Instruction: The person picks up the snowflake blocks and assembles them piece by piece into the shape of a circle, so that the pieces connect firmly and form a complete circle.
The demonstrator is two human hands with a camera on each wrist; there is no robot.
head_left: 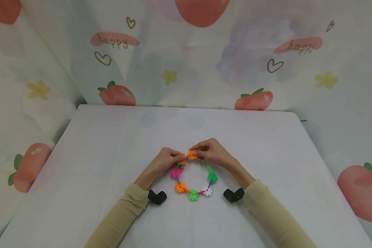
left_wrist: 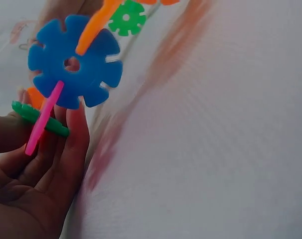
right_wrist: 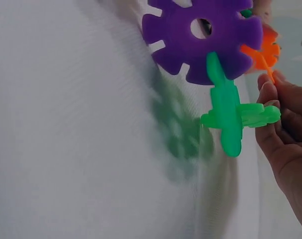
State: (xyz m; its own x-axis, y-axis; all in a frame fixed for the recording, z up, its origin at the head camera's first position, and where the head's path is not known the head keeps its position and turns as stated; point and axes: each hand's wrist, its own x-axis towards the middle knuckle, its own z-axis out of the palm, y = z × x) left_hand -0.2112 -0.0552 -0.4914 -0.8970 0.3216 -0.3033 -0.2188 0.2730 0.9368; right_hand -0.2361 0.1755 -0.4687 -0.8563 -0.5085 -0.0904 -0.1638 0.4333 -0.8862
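Observation:
Notched plastic snowflake discs are joined into a curved chain, with a gap at its upper right. My left hand (head_left: 168, 160) grips the upper left end around an orange disc (head_left: 182, 162). In the left wrist view a green disc (left_wrist: 55, 126) lies by the left thumb, joined through a pink disc (left_wrist: 44, 119) to a blue disc (left_wrist: 91, 74). My right hand (head_left: 212, 151) pinches another orange disc (head_left: 191, 154) against that end. The chain's other end, a light green disc (head_left: 209, 169), lies below the right hand. Fingers partly hide the orange joint.
White cloth covers the table (head_left: 111, 137). The chain's lower side has an orange disc (head_left: 180, 187), a light green disc (head_left: 193, 195) and a white disc (head_left: 207, 190). Black wrist mounts (head_left: 157, 197) sit beside both sleeves. A printed curtain (head_left: 198, 62) stands behind the table.

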